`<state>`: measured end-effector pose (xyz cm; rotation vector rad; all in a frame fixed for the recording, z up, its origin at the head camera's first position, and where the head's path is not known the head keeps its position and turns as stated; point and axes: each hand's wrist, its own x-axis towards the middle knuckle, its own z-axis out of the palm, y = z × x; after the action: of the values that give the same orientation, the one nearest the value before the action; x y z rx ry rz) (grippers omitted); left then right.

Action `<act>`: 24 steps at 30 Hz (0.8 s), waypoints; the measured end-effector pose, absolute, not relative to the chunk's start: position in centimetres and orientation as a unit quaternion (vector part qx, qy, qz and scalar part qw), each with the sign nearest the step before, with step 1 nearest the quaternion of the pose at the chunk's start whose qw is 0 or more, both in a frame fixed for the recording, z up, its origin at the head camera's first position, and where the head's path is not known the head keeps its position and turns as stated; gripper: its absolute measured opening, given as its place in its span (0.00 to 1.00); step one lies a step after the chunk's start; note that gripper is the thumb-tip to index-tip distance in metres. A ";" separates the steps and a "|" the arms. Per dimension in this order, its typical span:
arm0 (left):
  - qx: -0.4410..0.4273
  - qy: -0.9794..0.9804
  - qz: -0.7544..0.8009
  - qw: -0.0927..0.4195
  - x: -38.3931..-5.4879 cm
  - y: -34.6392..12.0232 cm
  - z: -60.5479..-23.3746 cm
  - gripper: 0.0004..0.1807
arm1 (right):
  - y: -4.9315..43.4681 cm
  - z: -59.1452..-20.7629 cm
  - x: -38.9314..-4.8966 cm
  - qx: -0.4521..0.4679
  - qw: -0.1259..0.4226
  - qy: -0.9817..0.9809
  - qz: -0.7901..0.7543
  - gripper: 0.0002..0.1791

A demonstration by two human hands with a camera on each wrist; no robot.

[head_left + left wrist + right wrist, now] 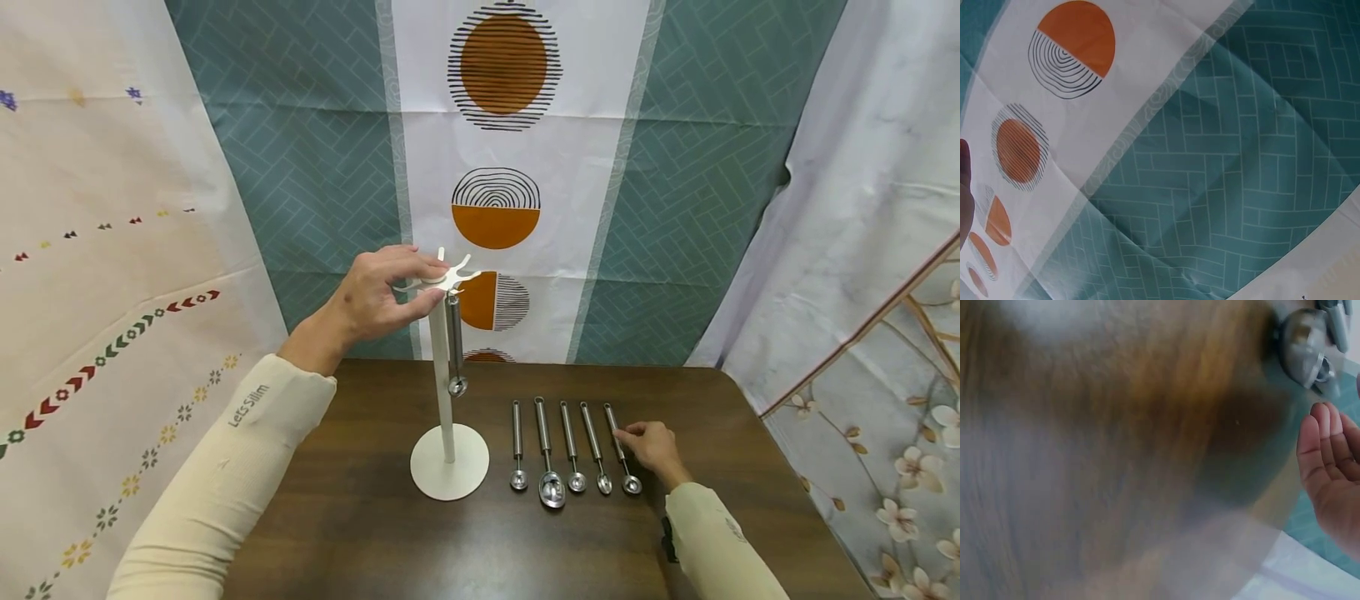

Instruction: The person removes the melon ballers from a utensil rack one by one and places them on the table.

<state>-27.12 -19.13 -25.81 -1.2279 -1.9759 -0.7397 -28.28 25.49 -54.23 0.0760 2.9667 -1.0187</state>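
My left hand (382, 287) grips the hooked top of a white utensil stand (444, 375), thumb below and fingers above. One small metal scoop (456, 342) hangs from a hook beside the post. In the left wrist view only a sliver of the hand shows at the left edge. Several metal scoops lie in a row on the table, among them a larger oval scoop (551, 487). My right hand (654, 450) rests by the rightmost melon baller (619, 446), its fingertips touching the handle. Loosely bent fingers (1313, 456) show in the right wrist view, near blurred scoop heads.
The dark wooden table (345, 533) carries the stand's round base left of the row of scoops. Behind it hangs a teal and white patterned cloth (330, 125). Printed fabric walls stand at the left (112, 250) and the right (862, 292).
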 end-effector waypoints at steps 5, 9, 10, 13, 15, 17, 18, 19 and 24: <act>-0.477 -0.755 -0.284 0.350 -27.1 -19.1 -25.9 0.15 | 25.3 -52.3 -28.0 -0.017 -0.028 0.940 -0.338 0.21; -0.477 -0.755 -0.279 0.352 -27.1 -19.1 -25.8 0.16 | 24.7 -50.5 -27.8 -0.049 -0.044 0.933 -0.353 0.22; -0.477 -0.755 -0.280 0.353 -27.0 -19.1 -25.7 0.15 | 24.5 -50.1 -27.8 -0.054 -0.046 0.931 -0.357 0.23; -0.477 -0.755 -0.279 0.353 -27.0 -19.1 -25.7 0.16 | 23.8 -48.9 -27.6 -0.069 -0.044 0.925 -0.371 0.25; -0.477 -0.755 -0.280 0.354 -26.9 -19.1 -25.7 0.17 | 23.3 -48.1 -27.4 -0.080 -0.041 0.920 -0.380 0.25; -0.476 -0.756 -0.278 0.352 -26.9 -19.1 -25.7 0.18 | 22.7 -47.3 -27.2 -0.091 -0.034 0.914 -0.394 0.25; -0.476 -0.757 -0.278 0.351 -26.9 -19.1 -25.7 0.18 | 22.5 -47.0 -27.1 -0.095 -0.030 0.911 -0.401 0.24; -0.476 -0.757 -0.278 0.350 -26.8 -19.2 -25.6 0.18 | 22.2 -46.7 -27.0 -0.097 -0.028 0.908 -0.407 0.24; -0.476 -0.759 -0.277 0.347 -26.7 -19.2 -25.6 0.19 | 20.8 -45.6 -26.6 -0.115 -0.015 0.897 -0.427 0.22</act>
<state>-26.74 -19.17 -25.61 -1.2341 -1.9688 -0.7185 -26.64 20.78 -45.57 -0.3639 2.8436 -1.3557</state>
